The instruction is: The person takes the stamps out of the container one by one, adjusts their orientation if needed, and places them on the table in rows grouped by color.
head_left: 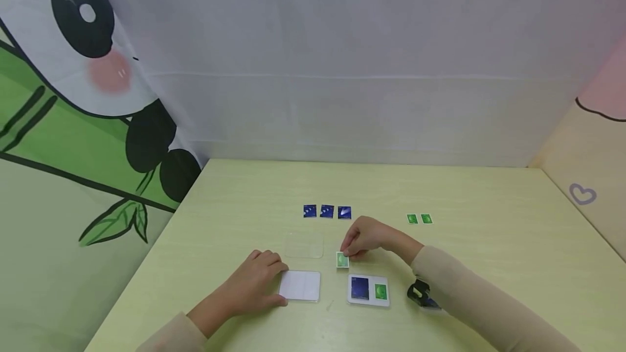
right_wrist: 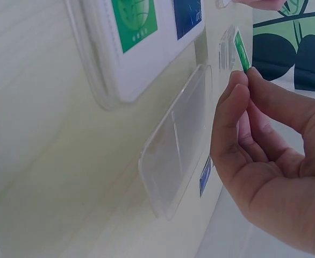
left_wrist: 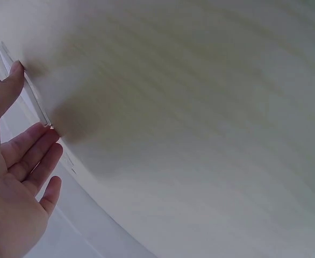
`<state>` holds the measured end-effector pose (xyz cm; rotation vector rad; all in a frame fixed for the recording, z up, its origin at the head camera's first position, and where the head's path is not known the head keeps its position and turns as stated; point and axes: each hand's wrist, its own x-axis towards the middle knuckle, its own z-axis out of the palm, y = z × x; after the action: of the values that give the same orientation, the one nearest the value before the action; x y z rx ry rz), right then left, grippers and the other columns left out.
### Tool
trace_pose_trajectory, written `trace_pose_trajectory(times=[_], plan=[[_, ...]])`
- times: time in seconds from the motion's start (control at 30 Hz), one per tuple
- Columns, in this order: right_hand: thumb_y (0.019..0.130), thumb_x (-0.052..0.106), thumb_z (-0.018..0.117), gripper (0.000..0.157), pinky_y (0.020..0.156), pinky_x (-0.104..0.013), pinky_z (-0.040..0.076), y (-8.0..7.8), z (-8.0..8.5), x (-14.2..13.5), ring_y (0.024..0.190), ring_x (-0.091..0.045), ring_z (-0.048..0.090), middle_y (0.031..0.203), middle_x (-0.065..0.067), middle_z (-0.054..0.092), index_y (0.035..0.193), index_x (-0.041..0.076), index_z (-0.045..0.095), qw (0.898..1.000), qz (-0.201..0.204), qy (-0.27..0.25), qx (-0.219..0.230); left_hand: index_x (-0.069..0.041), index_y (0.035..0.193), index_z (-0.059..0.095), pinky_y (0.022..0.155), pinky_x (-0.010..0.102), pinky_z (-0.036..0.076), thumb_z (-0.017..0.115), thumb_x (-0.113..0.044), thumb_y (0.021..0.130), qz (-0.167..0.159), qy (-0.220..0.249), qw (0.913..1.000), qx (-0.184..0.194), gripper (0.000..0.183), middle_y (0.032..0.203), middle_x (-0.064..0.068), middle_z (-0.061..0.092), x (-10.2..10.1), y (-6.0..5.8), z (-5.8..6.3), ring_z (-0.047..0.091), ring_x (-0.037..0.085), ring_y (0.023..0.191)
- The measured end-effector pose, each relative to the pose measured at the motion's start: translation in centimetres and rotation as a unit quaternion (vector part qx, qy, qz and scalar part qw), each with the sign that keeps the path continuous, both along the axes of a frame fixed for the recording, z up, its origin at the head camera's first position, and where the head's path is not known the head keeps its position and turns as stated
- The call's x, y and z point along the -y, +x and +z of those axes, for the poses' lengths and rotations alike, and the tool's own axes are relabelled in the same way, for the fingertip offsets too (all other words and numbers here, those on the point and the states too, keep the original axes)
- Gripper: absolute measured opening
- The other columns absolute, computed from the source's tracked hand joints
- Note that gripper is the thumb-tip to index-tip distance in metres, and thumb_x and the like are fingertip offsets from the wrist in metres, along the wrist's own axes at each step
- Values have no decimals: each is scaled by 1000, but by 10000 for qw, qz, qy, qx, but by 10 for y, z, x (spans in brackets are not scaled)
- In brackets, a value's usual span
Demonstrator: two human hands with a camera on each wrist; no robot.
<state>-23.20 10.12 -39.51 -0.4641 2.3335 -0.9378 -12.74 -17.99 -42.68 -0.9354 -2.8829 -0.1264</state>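
My right hand pinches a small green card between thumb and forefinger, tilted just above the table. In the right wrist view the fingertips hold that card by its edge. With thumb and fingers at its left corners, my left hand holds a flat white case on the table; in the left wrist view the case shows only edge-on. A second white case, bearing a dark blue picture and a green one, lies right of it. Behind the white case lies a clear plastic cover.
Three small blue cards lie in a row farther back. Two small green cards lie to the right. A dark object, partly hidden, sits by the right sleeve. A white cloth wall borders the table's back edge.
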Motion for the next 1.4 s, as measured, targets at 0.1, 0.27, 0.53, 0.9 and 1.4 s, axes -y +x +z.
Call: trace_pose_trajectory(times=[0.1, 0.27, 0.53, 0.9, 1.4], plan=[[82, 8, 73, 5, 63, -23, 53, 0, 0, -2, 61, -9, 61, 73, -3, 72, 86, 5, 75, 10000, -9, -16, 9, -11, 108, 68, 88, 35, 42, 77, -51, 73, 0, -6, 10000, 6, 54, 102, -3, 65, 0, 0, 1, 55, 12, 95], [82, 7, 73, 5, 64, -24, 55, -1, 0, -4, 61, -9, 62, 73, -4, 72, 86, 4, 75, 10000, -31, -45, 67, -11, 108, 68, 88, 35, 43, 77, -51, 73, 2, 2, 10000, -8, 54, 102, -3, 65, 0, 1, 1, 55, 13, 95], [83, 8, 72, 6, 64, -23, 54, -2, 2, -10, 61, -9, 62, 74, -5, 72, 87, 4, 75, 10000, -18, 24, 53, -12, 108, 68, 89, 35, 43, 77, -51, 73, 46, 30, 10000, 46, 53, 102, -3, 65, 0, 1, 0, 55, 12, 96], [83, 7, 72, 6, 66, -26, 56, -4, 5, -14, 62, -9, 62, 76, -5, 72, 88, 3, 74, 9999, -138, 40, 80, -11, 107, 68, 88, 34, 42, 77, -51, 72, -53, 66, 9999, -99, 54, 101, -3, 64, 1, 2, 1, 55, 13, 95], [84, 10, 72, 8, 65, -24, 54, -10, 1, -24, 63, -10, 60, 77, -3, 72, 90, 5, 75, 9998, -134, 172, 8, -12, 108, 67, 89, 35, 42, 77, -52, 72, 11, 46, 10000, -46, 54, 102, -3, 65, 1, 1, 0, 55, 13, 96]])
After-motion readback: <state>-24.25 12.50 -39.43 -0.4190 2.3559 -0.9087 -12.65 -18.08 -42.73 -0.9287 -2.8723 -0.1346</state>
